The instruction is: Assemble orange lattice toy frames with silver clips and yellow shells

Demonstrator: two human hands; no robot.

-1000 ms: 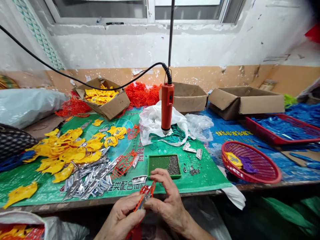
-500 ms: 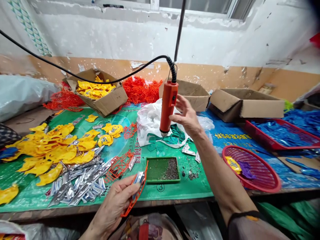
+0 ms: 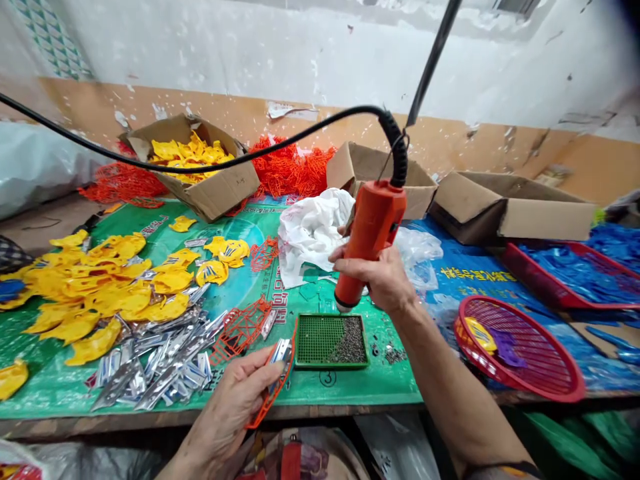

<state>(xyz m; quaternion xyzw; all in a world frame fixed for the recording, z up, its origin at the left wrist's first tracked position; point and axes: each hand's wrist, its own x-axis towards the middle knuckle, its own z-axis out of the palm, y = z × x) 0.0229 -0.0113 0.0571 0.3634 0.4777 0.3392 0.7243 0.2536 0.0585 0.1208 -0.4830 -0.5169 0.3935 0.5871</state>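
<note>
My right hand (image 3: 383, 277) is wrapped round a red electric screwdriver (image 3: 367, 230), which hangs tilted from a rod with a black cable at its top. Its tip points down just above the far edge of a green tray (image 3: 299, 363) with small dark screws (image 3: 351, 341) heaped at its right side. Low and to the left, my left hand (image 3: 240, 393) pinches an orange plastic frame (image 3: 273, 403) together with a shiny metal-and-blue piece (image 3: 280, 353). Left of that hand lies a heap of silvery metal pieces (image 3: 155, 363), with yellow plastic parts (image 3: 110, 287) behind them.
Cardboard boxes (image 3: 540, 217) line the wall, one with yellow parts. Orange frames (image 3: 295, 170) are piled between boxes. A white bag (image 3: 315, 230) lies behind the tray. On the right are a red basket (image 3: 560, 360) and a red tray (image 3: 515, 257) of blue parts.
My right hand has closed round the screwdriver and brought it closer, tilting it. The cable and rod have swung right with it. My left hand stays about where it was. The view has tipped down slightly.
</note>
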